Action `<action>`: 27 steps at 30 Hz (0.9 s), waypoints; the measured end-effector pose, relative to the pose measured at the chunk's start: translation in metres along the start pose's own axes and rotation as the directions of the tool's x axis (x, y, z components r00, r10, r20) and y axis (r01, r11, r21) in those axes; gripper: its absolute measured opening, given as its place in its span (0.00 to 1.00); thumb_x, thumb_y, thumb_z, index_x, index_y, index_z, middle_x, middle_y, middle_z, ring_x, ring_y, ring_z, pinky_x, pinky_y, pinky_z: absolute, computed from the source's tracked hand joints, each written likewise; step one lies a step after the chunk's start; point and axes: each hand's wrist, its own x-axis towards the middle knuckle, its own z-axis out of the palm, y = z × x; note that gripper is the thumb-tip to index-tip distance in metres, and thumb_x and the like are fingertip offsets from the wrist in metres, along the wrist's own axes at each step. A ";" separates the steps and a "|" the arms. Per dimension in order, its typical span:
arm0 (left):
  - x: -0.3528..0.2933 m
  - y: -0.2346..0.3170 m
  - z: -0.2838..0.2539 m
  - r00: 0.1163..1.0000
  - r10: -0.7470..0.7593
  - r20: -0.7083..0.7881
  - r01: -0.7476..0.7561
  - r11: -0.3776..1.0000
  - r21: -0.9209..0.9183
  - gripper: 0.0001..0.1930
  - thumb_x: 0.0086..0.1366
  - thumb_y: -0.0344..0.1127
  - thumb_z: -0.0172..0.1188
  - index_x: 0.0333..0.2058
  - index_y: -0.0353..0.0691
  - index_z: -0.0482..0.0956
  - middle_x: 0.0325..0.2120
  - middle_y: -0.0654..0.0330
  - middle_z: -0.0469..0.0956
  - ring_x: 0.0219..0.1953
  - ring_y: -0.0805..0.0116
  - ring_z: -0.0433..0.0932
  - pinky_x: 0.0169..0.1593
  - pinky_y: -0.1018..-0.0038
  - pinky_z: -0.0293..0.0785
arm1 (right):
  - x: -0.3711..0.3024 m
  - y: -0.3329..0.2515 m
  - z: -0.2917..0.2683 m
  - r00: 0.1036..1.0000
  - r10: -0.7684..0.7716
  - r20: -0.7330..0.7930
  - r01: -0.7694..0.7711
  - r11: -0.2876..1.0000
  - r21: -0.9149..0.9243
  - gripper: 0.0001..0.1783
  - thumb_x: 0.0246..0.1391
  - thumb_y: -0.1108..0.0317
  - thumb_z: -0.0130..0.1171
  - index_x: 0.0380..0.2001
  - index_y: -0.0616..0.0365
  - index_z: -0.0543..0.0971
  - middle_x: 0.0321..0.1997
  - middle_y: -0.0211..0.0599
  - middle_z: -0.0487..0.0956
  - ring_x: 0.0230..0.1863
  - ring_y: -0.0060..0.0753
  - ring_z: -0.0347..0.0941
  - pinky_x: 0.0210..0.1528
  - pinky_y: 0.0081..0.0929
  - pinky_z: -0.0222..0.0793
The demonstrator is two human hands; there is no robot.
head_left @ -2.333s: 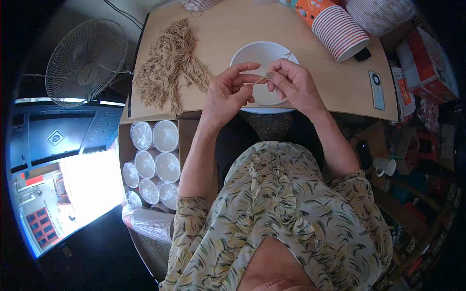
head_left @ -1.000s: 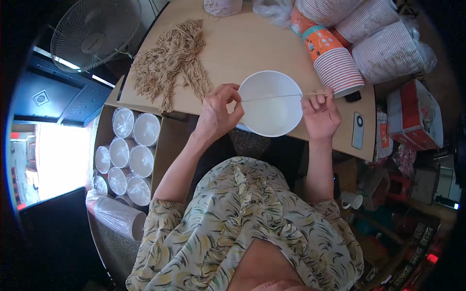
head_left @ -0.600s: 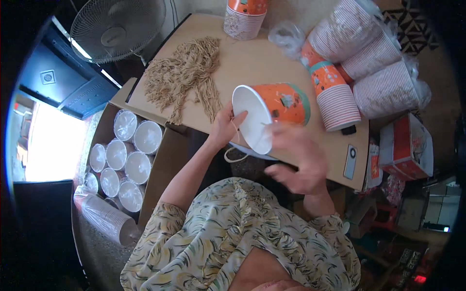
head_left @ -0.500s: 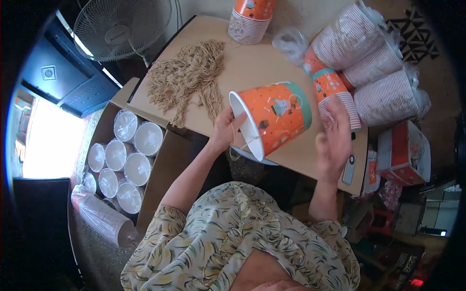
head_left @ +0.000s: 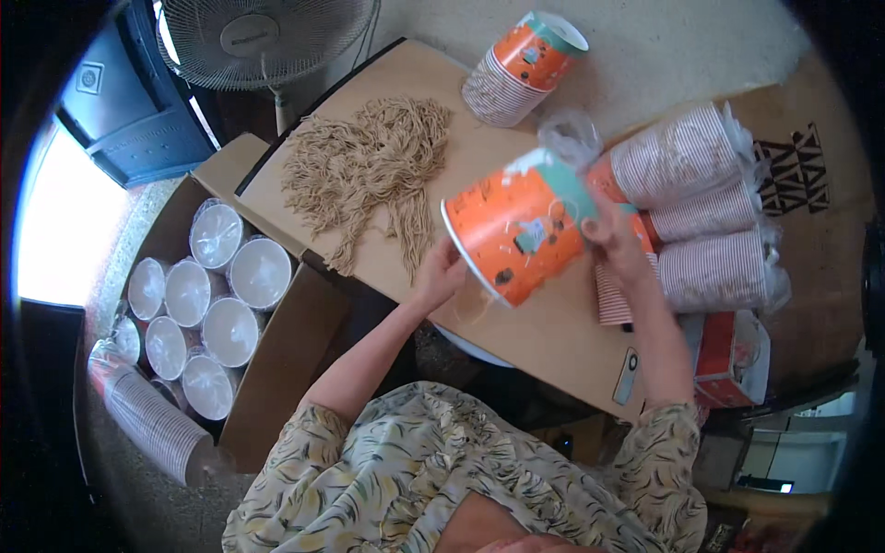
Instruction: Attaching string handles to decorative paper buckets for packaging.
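An orange paper bucket (head_left: 516,230) with a teal band at its base is tilted above the table, its white rim toward my left. My left hand (head_left: 441,275) is closed at the rim, the fingers partly hidden by the bucket. At the teal end, my right hand (head_left: 619,241) has its bent fingers against the bucket; motion blurs them slightly. A thin tan string (head_left: 481,309) hangs below the rim. Behind my left hand, a heap of tan strings (head_left: 369,166) lies on the cardboard-topped table (head_left: 544,346).
Nested buckets (head_left: 521,69) stand at the table's far edge. Bagged bucket stacks (head_left: 710,221) lie at the right. An open carton (head_left: 286,346) at left contains several wrapped stacks, with another wrapped stack (head_left: 152,415) beside it. A fan (head_left: 263,41) stands behind.
My right hand has come from apart to the bucket's teal end. The bucket has turned so its opening no longer shows. The whole view has shifted slightly.
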 end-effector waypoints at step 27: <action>-0.021 -0.019 0.008 0.943 0.154 0.295 -0.310 0.728 0.611 0.08 0.62 0.28 0.58 0.40 0.34 0.79 0.45 0.52 0.80 0.46 0.54 0.81 0.47 0.65 0.81 | 0.344 -0.170 -0.073 0.889 -0.433 0.151 0.208 0.086 -0.974 0.38 0.36 0.56 0.78 0.49 0.69 0.78 0.50 0.57 0.82 0.52 0.45 0.80 0.54 0.37 0.76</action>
